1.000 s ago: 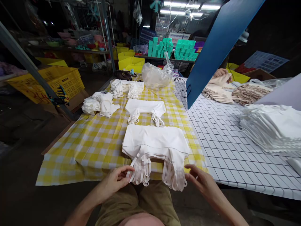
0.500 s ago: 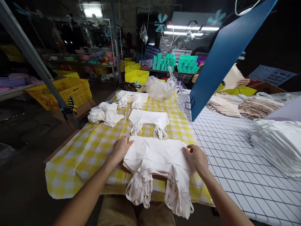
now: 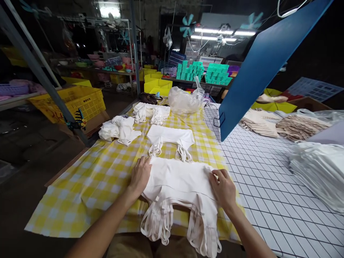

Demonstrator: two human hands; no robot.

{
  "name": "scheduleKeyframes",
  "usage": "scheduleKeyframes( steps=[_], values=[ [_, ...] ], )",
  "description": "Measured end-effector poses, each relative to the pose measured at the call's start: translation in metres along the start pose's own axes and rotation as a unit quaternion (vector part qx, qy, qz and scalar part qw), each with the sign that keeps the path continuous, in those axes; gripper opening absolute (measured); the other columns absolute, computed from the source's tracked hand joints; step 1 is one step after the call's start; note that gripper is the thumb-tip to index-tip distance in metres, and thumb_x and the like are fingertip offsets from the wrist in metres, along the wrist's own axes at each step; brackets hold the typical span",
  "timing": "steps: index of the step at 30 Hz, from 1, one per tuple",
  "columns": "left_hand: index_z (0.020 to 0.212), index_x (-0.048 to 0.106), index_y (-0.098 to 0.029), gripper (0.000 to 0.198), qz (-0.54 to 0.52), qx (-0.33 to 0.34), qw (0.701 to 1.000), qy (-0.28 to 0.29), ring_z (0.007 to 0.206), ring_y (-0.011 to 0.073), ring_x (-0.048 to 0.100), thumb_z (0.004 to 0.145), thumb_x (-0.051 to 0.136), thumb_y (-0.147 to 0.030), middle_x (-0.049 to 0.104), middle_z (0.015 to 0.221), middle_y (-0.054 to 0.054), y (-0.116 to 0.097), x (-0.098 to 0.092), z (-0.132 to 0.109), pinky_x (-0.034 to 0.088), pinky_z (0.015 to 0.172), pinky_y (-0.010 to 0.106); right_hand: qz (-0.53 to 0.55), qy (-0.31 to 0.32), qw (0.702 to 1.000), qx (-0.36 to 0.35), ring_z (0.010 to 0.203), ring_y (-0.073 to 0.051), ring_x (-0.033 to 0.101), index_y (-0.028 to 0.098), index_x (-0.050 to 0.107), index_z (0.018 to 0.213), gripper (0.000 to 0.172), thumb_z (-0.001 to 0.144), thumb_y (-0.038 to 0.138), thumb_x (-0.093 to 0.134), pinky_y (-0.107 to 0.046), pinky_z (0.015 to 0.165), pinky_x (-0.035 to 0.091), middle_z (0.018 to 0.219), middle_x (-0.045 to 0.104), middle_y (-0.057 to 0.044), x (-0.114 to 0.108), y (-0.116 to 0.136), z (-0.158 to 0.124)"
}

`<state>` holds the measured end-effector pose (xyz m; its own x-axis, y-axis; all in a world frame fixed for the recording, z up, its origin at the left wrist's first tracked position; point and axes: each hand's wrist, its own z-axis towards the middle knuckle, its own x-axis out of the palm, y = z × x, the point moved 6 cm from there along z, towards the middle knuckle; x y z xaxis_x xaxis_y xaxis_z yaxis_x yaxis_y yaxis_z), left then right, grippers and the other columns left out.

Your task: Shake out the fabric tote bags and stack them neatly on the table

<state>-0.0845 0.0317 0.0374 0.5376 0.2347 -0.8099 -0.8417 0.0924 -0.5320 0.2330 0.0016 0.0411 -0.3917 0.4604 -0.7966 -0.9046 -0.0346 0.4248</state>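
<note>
A stack of white strappy tops (image 3: 180,179) lies flat in front of me, its looped straps hanging over the table's near edge. My left hand (image 3: 141,175) is at the stack's upper left edge, fingers close together and bent against the cloth. On the opposite side, my right hand (image 3: 223,186) has its thumb and fingers closed on the upper right edge. Just beyond lies a smaller pile of white tops (image 3: 172,134), straps toward me. Another white pile (image 3: 152,111) is farther back, beside a crumpled white heap (image 3: 119,129).
A yellow checked cloth (image 3: 107,179) covers this table, beside a white grid-patterned cover (image 3: 258,179). A blue panel (image 3: 266,64) leans up on the right. Beige stacks (image 3: 301,126), bagged white pieces (image 3: 319,172), a plastic bag (image 3: 185,100) and a yellow crate (image 3: 86,102) stand around.
My left hand has turned more upright along the stack's left edge, its thumb now less visible. The right hand has shifted slightly down. At the right, the beige piece another person held up has lowered.
</note>
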Motion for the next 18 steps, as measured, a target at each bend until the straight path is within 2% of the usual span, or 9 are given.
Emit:
scheduleKeyframes(
  steps=[3,6,8,10,12,14,15,16,18],
  values=[
    [0.091,0.064,-0.019,0.018,0.007,0.020,1.000,-0.017,0.104,0.0285,0.048,0.079,0.052,-0.021,0.057,0.107,0.013,0.000,-0.005,0.009,0.039,0.088,0.037,0.068,0.038,0.996,0.053,0.057,-0.015,0.050,0.021,0.052,0.075,0.025,0.080,0.044,0.044,-0.028,0.055,0.037,0.069,0.057,-0.003,0.003,-0.004,0.006],
    [0.075,0.063,-0.018,0.008,-0.052,-0.009,0.999,-0.013,0.097,0.0267,0.052,0.074,0.056,-0.021,0.059,0.098,0.011,0.004,-0.011,0.019,0.041,0.086,0.036,0.082,0.093,0.986,0.115,0.049,-0.013,0.043,0.022,0.049,0.064,0.022,0.073,0.042,0.053,-0.026,0.050,0.032,0.053,0.049,0.003,0.005,-0.008,0.012],
    [0.069,0.060,-0.018,0.004,-0.113,-0.037,0.993,-0.004,0.090,0.0240,0.055,0.070,0.057,-0.020,0.061,0.093,0.008,0.008,-0.015,0.025,0.042,0.082,0.035,0.110,0.130,0.976,0.137,0.047,-0.012,0.038,0.021,0.045,0.054,0.028,0.070,0.041,0.057,-0.025,0.047,0.029,0.047,0.042,0.004,0.002,-0.007,0.017],
    [0.068,0.058,-0.017,0.006,-0.203,-0.060,0.977,0.015,0.080,0.0208,0.057,0.068,0.058,-0.023,0.062,0.085,0.006,0.010,-0.019,0.029,0.043,0.076,0.033,0.195,0.170,0.953,0.160,0.050,-0.013,0.042,0.020,0.049,0.054,0.030,0.068,0.043,0.059,-0.025,0.047,0.031,0.050,0.046,0.003,-0.003,-0.004,0.021],
    [0.069,0.057,-0.016,0.015,-0.321,-0.082,0.942,0.049,0.069,0.0176,0.057,0.065,0.061,-0.030,0.062,0.075,0.003,0.010,-0.023,0.035,0.044,0.067,0.030,0.309,0.196,0.913,0.181,0.058,-0.016,0.051,0.018,0.057,0.065,0.030,0.066,0.047,0.063,-0.027,0.051,0.038,0.061,0.056,0.000,-0.011,0.000,0.028],
    [0.070,0.056,-0.015,0.025,-0.428,-0.098,0.895,0.078,0.060,0.0144,0.055,0.061,0.065,-0.036,0.060,0.067,0.001,0.005,-0.031,0.044,0.042,0.060,0.027,0.381,0.185,0.888,0.181,0.063,-0.017,0.054,0.017,0.062,0.073,0.034,0.062,0.049,0.067,-0.028,0.053,0.041,0.068,0.061,-0.003,-0.025,0.005,0.043],
    [0.071,0.055,-0.015,0.028,-0.465,-0.101,0.875,0.086,0.057,0.0129,0.054,0.058,0.068,-0.037,0.059,0.064,0.000,0.000,-0.038,0.051,0.042,0.058,0.025,0.394,0.164,0.887,0.176,0.062,-0.016,0.053,0.017,0.063,0.073,0.035,0.060,0.049,0.069,-0.027,0.053,0.040,0.068,0.061,-0.003,-0.034,0.007,0.053],
    [0.072,0.054,-0.015,0.031,-0.490,-0.099,0.862,0.088,0.055,0.0118,0.053,0.057,0.070,-0.037,0.059,0.062,-0.001,-0.007,-0.046,0.060,0.041,0.056,0.024,0.397,0.136,0.892,0.169,0.058,-0.014,0.050,0.017,0.063,0.072,0.035,0.058,0.048,0.070,-0.026,0.050,0.038,0.065,0.059,-0.002,-0.044,0.009,0.065],
    [0.074,0.053,-0.014,0.032,-0.507,-0.073,0.855,0.080,0.054,0.0108,0.052,0.057,0.071,-0.034,0.057,0.059,-0.003,-0.023,-0.065,0.081,0.041,0.055,0.023,0.401,0.072,0.900,0.154,0.053,-0.010,0.042,0.016,0.064,0.070,0.034,0.055,0.045,0.073,-0.024,0.047,0.032,0.060,0.056,0.000,-0.063,0.014,0.090]
  ],
)
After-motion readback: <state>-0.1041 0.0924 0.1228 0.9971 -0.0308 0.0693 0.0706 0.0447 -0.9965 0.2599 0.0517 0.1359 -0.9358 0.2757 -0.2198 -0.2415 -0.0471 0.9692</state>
